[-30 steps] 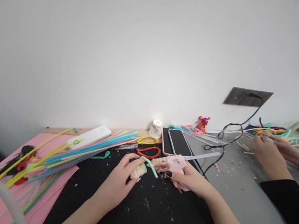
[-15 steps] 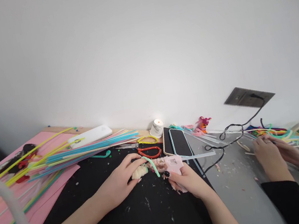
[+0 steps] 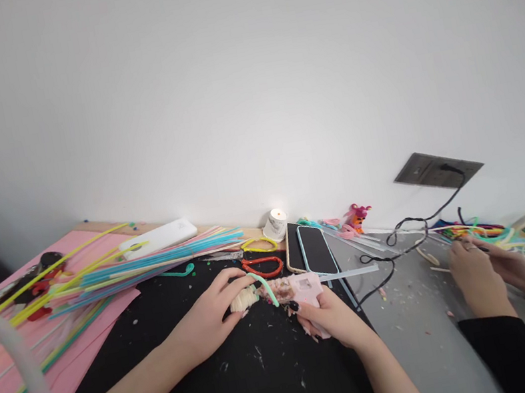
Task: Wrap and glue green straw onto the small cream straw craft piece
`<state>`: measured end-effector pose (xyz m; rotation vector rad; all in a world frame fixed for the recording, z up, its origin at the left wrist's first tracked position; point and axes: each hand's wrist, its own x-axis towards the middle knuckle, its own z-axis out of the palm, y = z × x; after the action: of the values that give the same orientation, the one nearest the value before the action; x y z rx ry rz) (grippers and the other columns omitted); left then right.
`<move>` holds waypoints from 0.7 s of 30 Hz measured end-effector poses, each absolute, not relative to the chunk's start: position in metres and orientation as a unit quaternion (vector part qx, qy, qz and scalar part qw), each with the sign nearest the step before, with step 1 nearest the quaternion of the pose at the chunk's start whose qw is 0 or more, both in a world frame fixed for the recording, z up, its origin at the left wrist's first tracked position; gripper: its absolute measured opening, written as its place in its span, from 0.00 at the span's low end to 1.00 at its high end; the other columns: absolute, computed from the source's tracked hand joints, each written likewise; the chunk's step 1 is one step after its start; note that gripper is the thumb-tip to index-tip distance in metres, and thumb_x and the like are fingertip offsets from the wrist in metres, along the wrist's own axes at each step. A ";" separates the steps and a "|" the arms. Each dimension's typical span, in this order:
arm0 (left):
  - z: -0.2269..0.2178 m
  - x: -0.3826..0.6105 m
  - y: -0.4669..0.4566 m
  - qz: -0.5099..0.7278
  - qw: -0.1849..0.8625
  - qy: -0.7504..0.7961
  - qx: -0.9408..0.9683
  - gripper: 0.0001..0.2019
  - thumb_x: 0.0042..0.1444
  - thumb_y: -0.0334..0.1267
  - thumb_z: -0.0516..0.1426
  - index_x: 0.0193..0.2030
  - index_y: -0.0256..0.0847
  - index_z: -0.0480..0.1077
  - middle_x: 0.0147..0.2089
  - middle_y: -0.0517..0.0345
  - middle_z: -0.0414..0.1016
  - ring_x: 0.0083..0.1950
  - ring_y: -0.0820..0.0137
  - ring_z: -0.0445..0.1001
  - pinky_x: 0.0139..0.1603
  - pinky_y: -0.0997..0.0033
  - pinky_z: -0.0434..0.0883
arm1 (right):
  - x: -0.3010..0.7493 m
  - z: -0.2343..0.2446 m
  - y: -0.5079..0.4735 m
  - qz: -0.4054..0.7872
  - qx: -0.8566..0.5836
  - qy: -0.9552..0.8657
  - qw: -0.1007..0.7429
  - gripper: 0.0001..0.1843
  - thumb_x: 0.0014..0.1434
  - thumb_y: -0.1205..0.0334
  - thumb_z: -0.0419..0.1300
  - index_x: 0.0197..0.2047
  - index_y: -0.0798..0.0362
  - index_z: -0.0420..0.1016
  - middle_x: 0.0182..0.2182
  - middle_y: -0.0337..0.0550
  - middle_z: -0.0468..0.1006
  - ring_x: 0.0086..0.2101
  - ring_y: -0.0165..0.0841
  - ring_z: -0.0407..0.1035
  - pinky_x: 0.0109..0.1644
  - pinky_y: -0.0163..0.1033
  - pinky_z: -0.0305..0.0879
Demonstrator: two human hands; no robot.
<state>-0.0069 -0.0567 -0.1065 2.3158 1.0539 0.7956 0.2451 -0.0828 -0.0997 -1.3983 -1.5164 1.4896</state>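
Note:
My left hand [image 3: 210,317] is closed around a small cream coiled piece [image 3: 241,300] on the black mat [image 3: 253,374]. A curved mint-green straw [image 3: 264,289] arcs over that piece. My right hand [image 3: 329,317] grips a pink glue gun [image 3: 303,287], its nozzle pointing left at the cream piece and the green straw. The gun's black cable [image 3: 382,270] runs off to the right toward a wall socket [image 3: 435,170].
A bundle of coloured straws [image 3: 117,269] lies on pink paper [image 3: 27,360] at the left, with a white power bank [image 3: 158,238] behind it. Two phones [image 3: 308,248], a lit candle [image 3: 275,223] and red and yellow loops sit near the wall. Another person's hands [image 3: 484,276] handle straws at the right.
My hands and the glue gun have shifted very slightly; the other person's hands moved a little at the right.

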 end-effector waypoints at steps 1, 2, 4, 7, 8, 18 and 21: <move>-0.106 -0.007 -0.057 0.290 0.235 0.385 0.844 0.24 0.54 0.27 0.51 0.58 0.47 0.62 0.60 0.51 0.61 0.60 0.61 0.63 0.62 0.58 0.62 | 0.245 -0.100 -0.083 0.559 -0.527 -0.569 0.294 0.11 0.55 0.55 0.57 0.26 0.52 0.65 0.14 0.32 0.67 0.13 0.23 0.55 0.16 0.29 0.51; -0.106 -0.007 -0.056 0.291 0.235 0.386 0.844 0.24 0.54 0.28 0.50 0.58 0.47 0.61 0.60 0.51 0.61 0.60 0.60 0.63 0.62 0.58 0.62 | 0.245 -0.100 -0.083 0.556 -0.528 -0.570 0.295 0.12 0.55 0.55 0.57 0.25 0.53 0.65 0.14 0.32 0.67 0.13 0.23 0.55 0.15 0.29 0.50; -0.106 -0.007 -0.056 0.290 0.235 0.390 0.842 0.23 0.54 0.28 0.50 0.57 0.46 0.61 0.59 0.51 0.61 0.60 0.60 0.63 0.62 0.58 0.61 | 0.246 -0.101 -0.083 0.552 -0.530 -0.573 0.293 0.14 0.56 0.55 0.56 0.24 0.53 0.64 0.14 0.33 0.66 0.13 0.22 0.55 0.15 0.28 0.50; -0.106 -0.006 -0.056 0.287 0.238 0.397 0.839 0.23 0.54 0.28 0.50 0.57 0.45 0.62 0.59 0.50 0.61 0.60 0.61 0.63 0.62 0.57 0.61 | 0.247 -0.103 -0.082 0.552 -0.531 -0.573 0.293 0.14 0.55 0.55 0.57 0.23 0.53 0.64 0.14 0.33 0.66 0.13 0.22 0.55 0.15 0.28 0.50; -0.106 -0.006 -0.056 0.288 0.240 0.398 0.837 0.23 0.54 0.28 0.50 0.57 0.45 0.62 0.59 0.50 0.61 0.60 0.61 0.63 0.62 0.57 0.60 | 0.248 -0.104 -0.082 0.552 -0.531 -0.572 0.293 0.13 0.55 0.56 0.57 0.24 0.53 0.64 0.14 0.33 0.66 0.13 0.22 0.55 0.15 0.28 0.51; -0.113 -0.004 -0.056 0.320 0.243 0.406 0.821 0.21 0.56 0.29 0.49 0.57 0.46 0.62 0.59 0.51 0.61 0.60 0.62 0.63 0.63 0.58 0.60 | 0.248 -0.106 -0.082 0.552 -0.527 -0.575 0.293 0.07 0.55 0.62 0.54 0.26 0.52 0.66 0.13 0.31 0.65 0.12 0.21 0.52 0.15 0.27 0.52; -0.115 -0.004 -0.055 0.332 0.238 0.404 0.818 0.21 0.56 0.30 0.50 0.56 0.46 0.62 0.58 0.51 0.62 0.60 0.62 0.63 0.62 0.57 0.60 | 0.247 -0.104 -0.082 0.548 -0.526 -0.580 0.293 0.08 0.55 0.63 0.54 0.24 0.53 0.66 0.13 0.31 0.65 0.12 0.21 0.52 0.16 0.27 0.51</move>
<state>-0.0045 -0.0553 -0.1147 2.2412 1.1078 0.9091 0.2468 -0.0818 -0.1039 -1.4013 -1.5462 1.4608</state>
